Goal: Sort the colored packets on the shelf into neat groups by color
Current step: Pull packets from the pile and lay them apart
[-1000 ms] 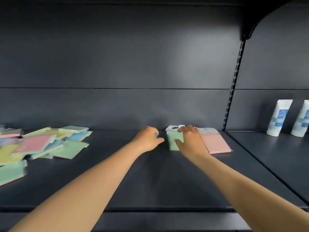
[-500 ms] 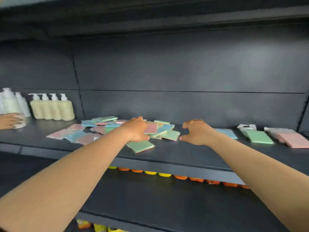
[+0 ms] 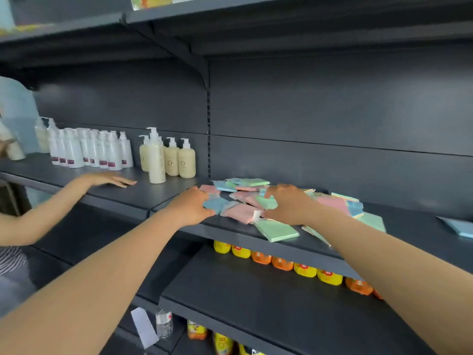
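Note:
A loose pile of pink, green, blue and yellow packets [image 3: 245,201] lies on the dark shelf [image 3: 230,233]. My left hand [image 3: 190,206] is at the pile's left edge, its fingers curled against a blue packet [image 3: 215,204]; whether it grips the packet is hidden. My right hand [image 3: 288,204] reaches over the middle of the pile, with its fingers and thumb curled round a green packet [image 3: 266,201]. Another green packet [image 3: 277,230] lies near the shelf's front edge, below my right hand. A lone blue packet [image 3: 458,226] lies far right.
Cream pump bottles [image 3: 170,158] and white bottles [image 3: 89,151] stand on the shelf to the left. Another person's hand [image 3: 108,179] rests flat there. Orange and yellow bottles [image 3: 281,262] line the shelf below. A steel upright [image 3: 208,129] divides the back panel.
The view has swung left from the sorted green and pink packets to the mixed pile. Both my hands have moved from there onto the pile. Another person's arm has come into view.

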Demonstrator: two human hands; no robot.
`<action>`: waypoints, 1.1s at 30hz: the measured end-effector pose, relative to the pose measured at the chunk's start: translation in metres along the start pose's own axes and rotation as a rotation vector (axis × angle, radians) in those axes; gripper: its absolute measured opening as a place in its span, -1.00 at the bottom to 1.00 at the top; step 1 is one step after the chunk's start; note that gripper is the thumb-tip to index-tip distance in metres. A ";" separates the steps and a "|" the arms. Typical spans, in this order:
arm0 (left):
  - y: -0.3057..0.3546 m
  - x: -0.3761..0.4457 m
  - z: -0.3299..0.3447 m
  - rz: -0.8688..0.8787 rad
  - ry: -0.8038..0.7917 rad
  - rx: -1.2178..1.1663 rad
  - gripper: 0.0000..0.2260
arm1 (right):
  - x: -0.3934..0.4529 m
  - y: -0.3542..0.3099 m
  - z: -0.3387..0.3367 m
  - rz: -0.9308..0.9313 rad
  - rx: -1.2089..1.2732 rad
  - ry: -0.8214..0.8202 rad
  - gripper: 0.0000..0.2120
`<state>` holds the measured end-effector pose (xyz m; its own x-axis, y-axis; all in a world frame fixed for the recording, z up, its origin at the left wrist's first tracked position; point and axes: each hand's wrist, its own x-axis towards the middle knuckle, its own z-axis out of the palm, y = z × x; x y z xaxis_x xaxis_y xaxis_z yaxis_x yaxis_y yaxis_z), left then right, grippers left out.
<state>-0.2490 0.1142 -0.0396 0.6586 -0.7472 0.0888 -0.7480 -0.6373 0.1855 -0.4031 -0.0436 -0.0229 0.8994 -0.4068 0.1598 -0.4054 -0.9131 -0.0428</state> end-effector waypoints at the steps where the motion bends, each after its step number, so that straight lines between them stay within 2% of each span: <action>1: -0.011 0.005 0.001 -0.006 0.001 -0.013 -0.55 | 0.012 -0.006 0.003 -0.012 0.014 -0.011 -0.51; 4: -0.043 0.029 0.005 -0.041 0.000 -0.060 -0.61 | 0.050 -0.021 0.016 -0.061 0.054 -0.073 -0.56; 6: -0.065 0.052 0.009 -0.075 -0.004 -0.102 -0.66 | 0.078 -0.029 0.028 -0.048 0.110 -0.114 -0.51; 11: -0.111 0.117 0.018 -0.138 -0.065 -0.198 -0.42 | 0.149 -0.040 0.059 0.029 0.182 -0.232 -0.38; 13: -0.124 0.143 0.022 -0.166 -0.104 -0.224 -0.40 | 0.176 -0.040 0.070 0.058 0.153 -0.286 -0.54; 14: -0.129 0.153 0.025 -0.180 -0.126 -0.242 -0.45 | 0.188 -0.040 0.074 0.067 0.130 -0.295 -0.62; 16: -0.137 0.174 0.033 -0.202 -0.169 -0.285 -0.68 | 0.206 -0.041 0.081 0.100 0.129 -0.315 -0.53; 19: -0.141 0.195 0.043 -0.190 -0.232 -0.303 -0.54 | 0.219 -0.041 0.085 0.136 0.114 -0.386 -0.47; 22: -0.139 0.208 0.046 -0.171 -0.323 -0.290 -0.57 | 0.226 -0.040 0.086 0.181 0.126 -0.438 -0.47; 27: -0.141 0.223 0.045 -0.098 -0.450 -0.236 -0.20 | 0.233 -0.045 0.086 0.254 0.100 -0.500 -0.52; 33: -0.144 0.226 0.043 -0.057 -0.485 -0.264 -0.20 | 0.233 -0.047 0.088 0.388 0.152 -0.481 -0.50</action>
<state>0.0043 0.0288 -0.0879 0.5377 -0.7536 -0.3781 -0.6251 -0.6572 0.4210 -0.1602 -0.0981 -0.0704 0.6785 -0.6430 -0.3552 -0.7209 -0.6757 -0.1541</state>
